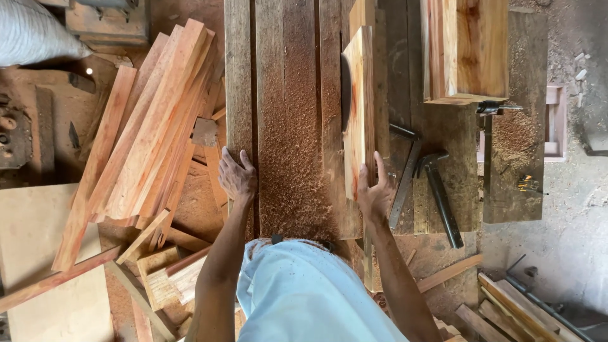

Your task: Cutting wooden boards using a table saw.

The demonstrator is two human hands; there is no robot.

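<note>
My right hand (375, 193) grips the near end of a pale reddish board (358, 107) that stands on edge on the sawdust-covered workbench (291, 114). A dark circular saw blade (346, 92) shows just left of the board. My left hand (237, 177) rests flat on the bench's left plank, fingers spread, holding nothing. Both arms reach forward from my light blue shirt.
A hammer (440, 190) and a metal square (405, 174) lie right of the board. A stack of thick planks (467, 50) sits at the far right of the bench. Reddish wood strips (152, 120) and offcuts pile up on the left; more scraps (506, 307) lie at lower right.
</note>
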